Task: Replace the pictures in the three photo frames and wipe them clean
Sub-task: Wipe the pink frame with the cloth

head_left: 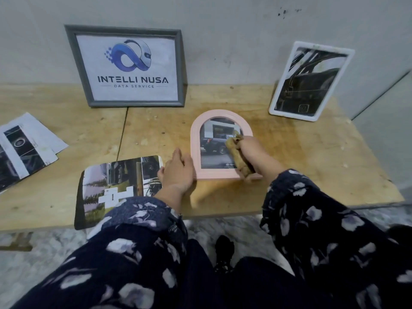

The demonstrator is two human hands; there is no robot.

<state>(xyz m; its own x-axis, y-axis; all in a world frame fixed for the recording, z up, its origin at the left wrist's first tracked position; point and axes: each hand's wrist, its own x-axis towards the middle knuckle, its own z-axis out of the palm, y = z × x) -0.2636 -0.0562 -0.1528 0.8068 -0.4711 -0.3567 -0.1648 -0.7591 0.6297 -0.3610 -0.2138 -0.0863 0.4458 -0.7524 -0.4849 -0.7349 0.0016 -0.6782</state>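
A pink arched photo frame point(194, 143) with a car picture lies flat on the wooden table point(312, 157), in the middle. My right hand point(252, 150) grips a tan cloth point(238, 157) and presses it on the frame's glass at the right side. My left hand point(178, 170) rests with straight fingers against the frame's left edge. A grey frame point(73, 63) with a logo print leans on the wall at the back left. A white frame point(273, 105) with a dark picture leans at the back right.
A loose printed picture point(116, 188) lies at the table's front edge, left of my left hand. Several more prints point(24, 148) are piled at the far left. The grey wall point(223, 41) stands right behind the table, and the floor shows below its front edge.
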